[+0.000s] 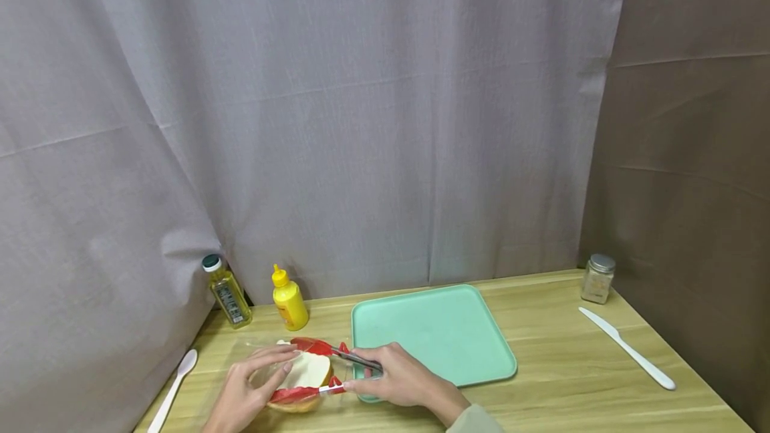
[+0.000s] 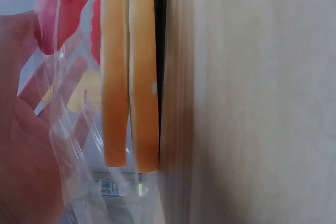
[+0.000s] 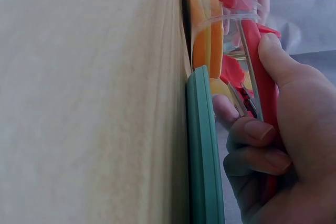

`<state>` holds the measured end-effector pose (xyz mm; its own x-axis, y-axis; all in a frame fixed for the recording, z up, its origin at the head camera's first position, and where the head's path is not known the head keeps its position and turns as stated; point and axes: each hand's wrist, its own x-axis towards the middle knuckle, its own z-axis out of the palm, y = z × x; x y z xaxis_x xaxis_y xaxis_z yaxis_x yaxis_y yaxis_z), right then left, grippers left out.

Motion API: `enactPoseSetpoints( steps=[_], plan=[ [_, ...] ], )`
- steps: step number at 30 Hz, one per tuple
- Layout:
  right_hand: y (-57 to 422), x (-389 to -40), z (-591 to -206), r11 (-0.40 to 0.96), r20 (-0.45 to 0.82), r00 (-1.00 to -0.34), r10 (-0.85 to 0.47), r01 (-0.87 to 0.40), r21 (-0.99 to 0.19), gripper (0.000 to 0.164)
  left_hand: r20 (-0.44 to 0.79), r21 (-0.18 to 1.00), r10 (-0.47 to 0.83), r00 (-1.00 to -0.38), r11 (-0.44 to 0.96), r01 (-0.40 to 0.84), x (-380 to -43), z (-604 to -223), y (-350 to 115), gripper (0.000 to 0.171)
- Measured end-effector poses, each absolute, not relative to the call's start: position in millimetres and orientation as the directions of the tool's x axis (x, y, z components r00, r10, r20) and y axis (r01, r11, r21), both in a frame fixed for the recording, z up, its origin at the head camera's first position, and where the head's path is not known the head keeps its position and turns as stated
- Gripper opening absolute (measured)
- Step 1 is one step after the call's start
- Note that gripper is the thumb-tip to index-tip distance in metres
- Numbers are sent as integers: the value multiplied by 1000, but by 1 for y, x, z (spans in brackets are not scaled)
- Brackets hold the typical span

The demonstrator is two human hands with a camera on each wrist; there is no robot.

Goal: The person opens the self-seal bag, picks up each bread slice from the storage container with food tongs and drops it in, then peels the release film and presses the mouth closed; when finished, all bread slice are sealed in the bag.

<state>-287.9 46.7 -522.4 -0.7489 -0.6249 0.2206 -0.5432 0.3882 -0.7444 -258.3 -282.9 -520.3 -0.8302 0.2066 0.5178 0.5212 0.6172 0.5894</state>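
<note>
My right hand (image 1: 400, 376) grips a pair of tongs (image 3: 265, 85) with red scalloped ends and metal arms. The red ends are spread apart over two stacked slices of bread (image 2: 142, 77), one at the far side and one at the near side. A clear plastic bag (image 2: 65, 145) lies around the bread. My left hand (image 1: 249, 383) rests at the bag's left side, its fingers and thumb spread apart against the plastic. In the left wrist view the fingers show through the film.
A mint green tray (image 1: 427, 333) lies right of the bread. Behind stand a yellow squeeze bottle (image 1: 290, 303) and an oil bottle (image 1: 228, 296). A white spoon (image 1: 174, 389) lies left; a white knife (image 1: 628, 349) and a glass shaker jar (image 1: 598, 279) are far right.
</note>
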Motion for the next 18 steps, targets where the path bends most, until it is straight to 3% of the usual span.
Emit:
enactPoseSetpoints(
  steps=[11, 18],
  plan=[
    [49, -285, -520, 410, 237, -752, -616, -562, -718, 64, 624, 542, 190, -758, 594, 595, -260, -519, -283, 32],
    [57, -280, -518, 412, 266, -748, -608, -583, -700, 56, 609, 567, 185, -771, 579, 586, -262, -519, -286, 31]
  ],
)
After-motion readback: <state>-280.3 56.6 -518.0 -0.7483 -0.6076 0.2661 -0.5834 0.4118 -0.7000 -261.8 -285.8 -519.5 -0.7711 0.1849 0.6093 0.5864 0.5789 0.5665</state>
